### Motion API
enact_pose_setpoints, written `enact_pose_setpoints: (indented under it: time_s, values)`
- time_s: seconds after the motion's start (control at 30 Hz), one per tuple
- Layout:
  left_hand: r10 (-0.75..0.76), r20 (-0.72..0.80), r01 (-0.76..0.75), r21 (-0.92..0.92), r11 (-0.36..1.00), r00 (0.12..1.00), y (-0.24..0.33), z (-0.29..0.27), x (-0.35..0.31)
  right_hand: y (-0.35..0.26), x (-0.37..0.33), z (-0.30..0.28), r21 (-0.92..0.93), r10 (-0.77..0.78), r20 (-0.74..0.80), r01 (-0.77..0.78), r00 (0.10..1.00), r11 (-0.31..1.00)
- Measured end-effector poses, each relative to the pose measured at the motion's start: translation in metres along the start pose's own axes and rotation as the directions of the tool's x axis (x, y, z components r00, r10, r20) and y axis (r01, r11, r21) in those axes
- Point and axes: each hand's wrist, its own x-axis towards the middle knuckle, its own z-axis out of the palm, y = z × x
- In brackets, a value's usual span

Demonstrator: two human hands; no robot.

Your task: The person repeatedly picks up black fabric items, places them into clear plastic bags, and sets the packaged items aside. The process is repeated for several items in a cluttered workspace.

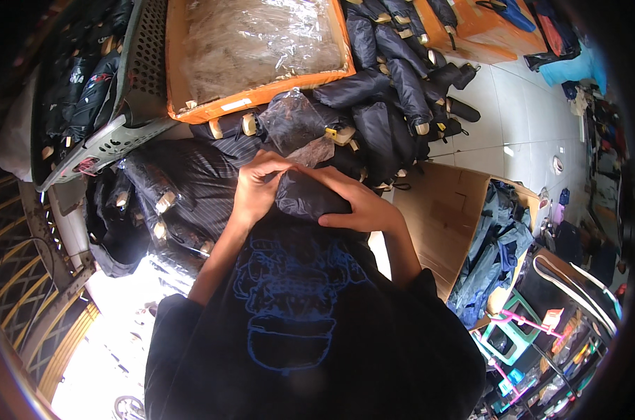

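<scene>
A short black fabric bundle point(309, 196), rolled and smooth, is held up in front of my chest. My right hand point(359, 206) wraps round its right side, thumb below and fingers along the top. My left hand point(260, 183) is closed in a pinch at its upper left end; what lies between those fingertips is too small to make out. Just beyond the hands is a clear plastic bag point(296, 122) with something dark inside, close to my fingertips.
Many similar black bundles point(405, 91) with pale tags are piled ahead. An orange-edged carton point(261, 98) of clear plastic stands behind them. At left is a grey crate point(146, 77) of dark packets. A cardboard box point(440, 217) of blue-grey fabric and a green stool point(520, 329) stand right.
</scene>
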Motion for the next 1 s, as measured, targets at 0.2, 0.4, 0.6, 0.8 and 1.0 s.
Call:
enact_pose_setpoints:
  time_s: [0.2,0.4,0.6,0.8,1.0]
  values:
    - [0.125,0.055,-0.133,0.178,0.975,0.991,0.016,0.01,0.005,-0.003,-0.024,0.006,-0.027,0.095,-0.12,-0.099,0.988,0.995]
    - [0.101,-0.077,-0.076,0.28,0.957,0.992,0.013,0.015,0.005,-0.006,-0.037,0.003,0.052,0.314,-0.108,-0.31,0.943,0.949]
    - [0.287,-0.071,-0.236,0.403,0.885,0.955,0.022,0.019,0.002,0.0,-0.039,0.002,0.261,0.293,-0.109,-0.257,0.95,0.93]
    - [0.374,-0.048,-0.31,0.468,0.828,0.926,0.024,0.019,-0.001,0.007,-0.04,-0.002,0.211,0.476,-0.16,-0.441,0.865,0.872]
    - [0.432,0.046,-0.388,0.532,0.753,0.901,0.034,0.019,-0.002,-0.007,-0.031,0.006,0.11,0.312,-0.332,-0.292,0.89,0.95]
